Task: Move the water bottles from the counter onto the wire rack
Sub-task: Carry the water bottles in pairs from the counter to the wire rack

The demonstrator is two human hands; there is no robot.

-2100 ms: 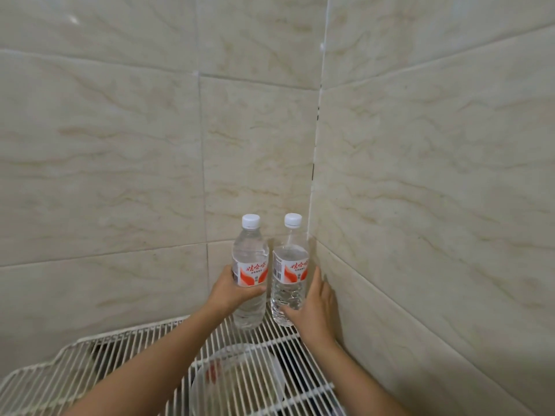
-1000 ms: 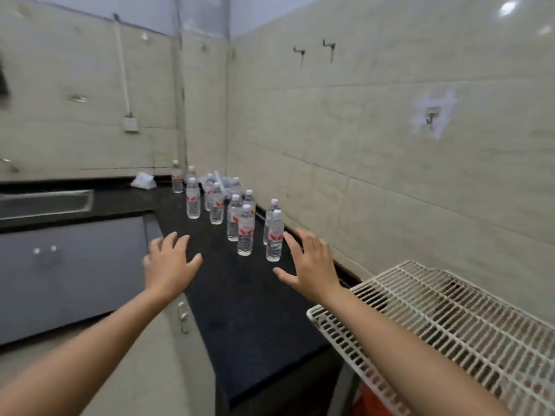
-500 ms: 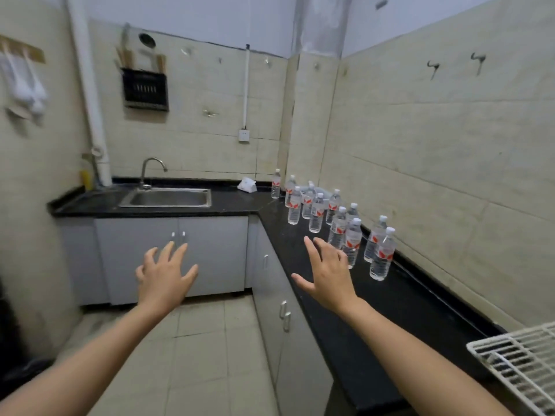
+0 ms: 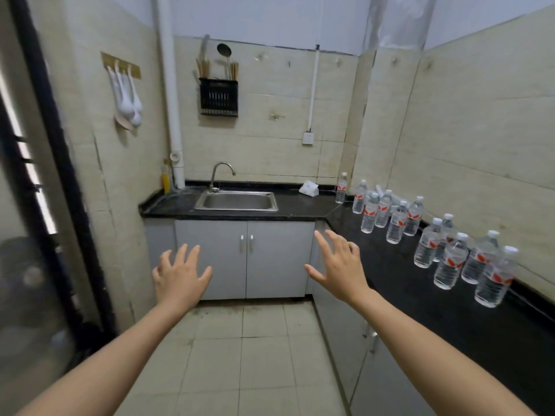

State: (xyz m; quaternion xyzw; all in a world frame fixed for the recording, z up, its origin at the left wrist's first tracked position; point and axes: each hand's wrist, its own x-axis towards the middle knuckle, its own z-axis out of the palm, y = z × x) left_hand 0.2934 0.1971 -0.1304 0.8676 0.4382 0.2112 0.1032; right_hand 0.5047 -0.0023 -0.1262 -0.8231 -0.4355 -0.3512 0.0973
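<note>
Several clear water bottles with white caps and red-white labels stand along the black counter (image 4: 405, 283) on the right. The nearest bottle (image 4: 495, 279) is at the far right, another (image 4: 450, 262) just behind it, and the farthest (image 4: 341, 189) stands in the corner. My left hand (image 4: 178, 274) hovers over the floor with fingers spread, holding nothing. My right hand (image 4: 339, 265) is raised at the counter's front edge, also spread and empty, left of the bottles. The wire rack is out of view.
A steel sink (image 4: 237, 201) with a tap sits in the back counter above grey cabinet doors (image 4: 246, 259). A white tissue pack (image 4: 309, 188) lies near the corner. A dark door frame (image 4: 60, 175) runs down the left. Beige floor tiles lie below.
The view has swung left from the rack to the kitchen. Both hands let go of the two bottles on the rack and now reach out empty; the rack has left the frame.
</note>
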